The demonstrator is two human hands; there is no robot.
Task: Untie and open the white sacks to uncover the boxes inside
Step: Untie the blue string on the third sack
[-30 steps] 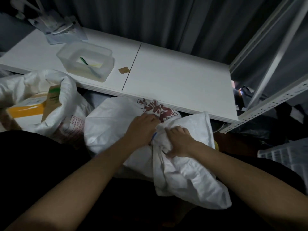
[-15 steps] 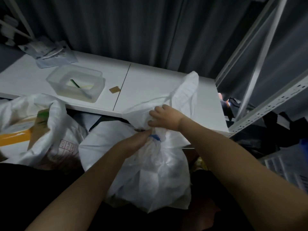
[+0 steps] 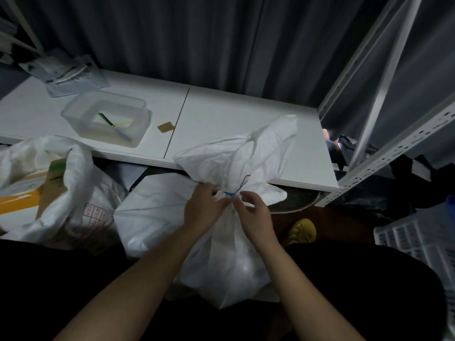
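Dim storeroom, grey curtain at twelve o'clock, white table [image 3: 246, 124] across the middle, a metal rack [image 3: 394, 148] at three. Dead centre, the tied sack [image 3: 229, 254] stands upright between the person's knees, its neck cinched by a blue string [image 3: 231, 193] and the loose top flaring up over the table edge. Left hand [image 3: 204, 210] is pinched on the neck right at the knot, probably to steady it; right hand [image 3: 256, 215] has thumb and forefinger closed at the string, other fingers loose, so the knot looks like the job in hand. At nine o'clock an open sack [image 3: 73, 183] already shows a box [image 3: 32, 193]. A tub [image 3: 105, 116] sits at ten on the table, well apart. Room is tight: table edge just behind the neck, rack close at three, so pulling toward six looks freest.
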